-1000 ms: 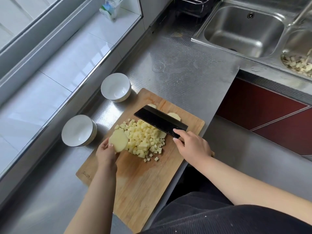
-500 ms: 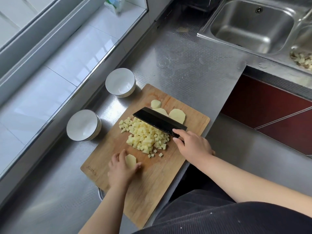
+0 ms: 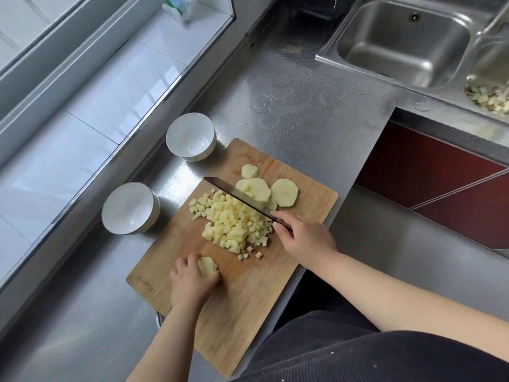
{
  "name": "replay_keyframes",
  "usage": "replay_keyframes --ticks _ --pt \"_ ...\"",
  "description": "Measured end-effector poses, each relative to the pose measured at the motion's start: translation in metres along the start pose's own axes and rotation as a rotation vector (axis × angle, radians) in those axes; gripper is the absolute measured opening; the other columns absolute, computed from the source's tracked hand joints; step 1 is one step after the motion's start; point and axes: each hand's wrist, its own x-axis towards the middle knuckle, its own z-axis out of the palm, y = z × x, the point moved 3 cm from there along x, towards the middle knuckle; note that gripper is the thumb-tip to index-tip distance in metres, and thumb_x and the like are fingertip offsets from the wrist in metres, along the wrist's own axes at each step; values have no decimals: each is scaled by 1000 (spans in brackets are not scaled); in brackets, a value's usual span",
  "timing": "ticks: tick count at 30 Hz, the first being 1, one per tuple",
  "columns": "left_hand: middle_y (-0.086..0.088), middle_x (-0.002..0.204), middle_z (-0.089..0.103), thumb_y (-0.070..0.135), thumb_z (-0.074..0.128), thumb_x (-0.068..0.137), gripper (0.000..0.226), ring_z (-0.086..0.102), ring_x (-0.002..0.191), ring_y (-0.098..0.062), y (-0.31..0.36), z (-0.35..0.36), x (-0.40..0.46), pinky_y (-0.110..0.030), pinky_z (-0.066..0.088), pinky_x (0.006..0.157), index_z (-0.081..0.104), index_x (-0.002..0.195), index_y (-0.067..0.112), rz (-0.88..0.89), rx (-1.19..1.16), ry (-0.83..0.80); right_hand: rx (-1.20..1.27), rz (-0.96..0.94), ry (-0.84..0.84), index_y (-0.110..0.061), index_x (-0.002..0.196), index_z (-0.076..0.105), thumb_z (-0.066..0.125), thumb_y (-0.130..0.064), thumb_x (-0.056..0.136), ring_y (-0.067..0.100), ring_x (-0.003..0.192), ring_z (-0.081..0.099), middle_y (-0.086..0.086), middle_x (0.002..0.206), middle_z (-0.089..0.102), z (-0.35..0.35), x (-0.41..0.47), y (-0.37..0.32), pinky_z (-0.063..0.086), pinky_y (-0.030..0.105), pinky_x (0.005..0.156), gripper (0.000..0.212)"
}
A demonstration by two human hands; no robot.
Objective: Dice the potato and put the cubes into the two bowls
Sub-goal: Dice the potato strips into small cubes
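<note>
A wooden cutting board (image 3: pixel 256 307) lies on the steel counter. A heap of potato cubes (image 3: pixel 231 221) sits in its middle. Behind the heap lie peeled potato slices (image 3: pixel 284 192). My right hand (image 3: pixel 303 238) grips the handle of a cleaver (image 3: pixel 237 195), whose blade stands on edge between the cubes and the slices. My left hand (image 3: pixel 190 282) holds a potato slice (image 3: pixel 207 265) down on the board's near left part, fingers curled over it. Two white bowls stand left of the board, one farther (image 3: pixel 190 139) and one nearer (image 3: pixel 129 208), both holding nothing.
A steel double sink (image 3: pixel 405 42) is at the far right, with scraps in its right basin (image 3: pixel 490 97). A tiled sill and window (image 3: pixel 82 86) run along the left. The counter edge (image 3: pixel 355 175) drops to a red cabinet front on the right.
My left hand carried a potato slice from beside the cube heap to the board's near left and pressed it down. The cleaver turned from lying flat to standing on edge.
</note>
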Motion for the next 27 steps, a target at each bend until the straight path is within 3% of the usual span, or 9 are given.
replay_keyframes --ticks 2,6,8,11,16,22,27 --pt "-4 137 35 47 67 81 63 32 127 -27 2 0 0 -42 45 88 39 134 30 -1 16 -23 42 -29 -30 -32 134 49 36 -42 102 23 101 62 -3 114 68 -1 -1 -5 47 33 75 36" --pt "-5 136 33 43 67 80 65 33 125 -28 5 0 3 -42 46 89 37 136 29 -21 26 -42 184 9 -160 -27 116 55 36 -48 101 24 84 61 -2 85 65 2 1 -17 48 37 69 32" --pt "-4 135 33 43 68 79 66 33 125 -28 5 1 3 -42 46 88 37 135 29 -34 20 -42 287 60 -267 -30 113 57 44 -52 96 17 95 61 -4 96 66 8 4 -19 50 34 76 31" --pt "-4 134 33 45 68 77 67 32 125 -27 4 4 -2 -40 47 86 36 135 30 -48 8 -29 277 69 -389 -31 126 55 53 -47 93 11 114 56 -5 120 64 16 4 -22 48 30 84 36" --pt "-5 132 35 45 64 80 64 34 121 -26 2 8 -14 -40 46 87 36 134 27 -33 32 0 114 61 -475 -23 118 57 52 -41 94 18 103 60 -4 109 64 35 -3 -24 52 36 84 30" --pt "-7 133 33 47 68 78 69 35 121 -28 -4 7 -11 -43 43 96 37 134 22 -35 32 -37 43 28 -465 -25 129 52 48 -43 97 18 99 59 -5 107 62 39 -5 -22 42 28 69 37" --pt "-12 138 33 56 72 76 75 42 119 -27 -8 1 5 -39 43 98 42 133 18 -57 34 -268 136 36 -448 -25 132 51 48 -44 96 17 121 54 -3 132 58 33 0 -20 48 34 88 41"
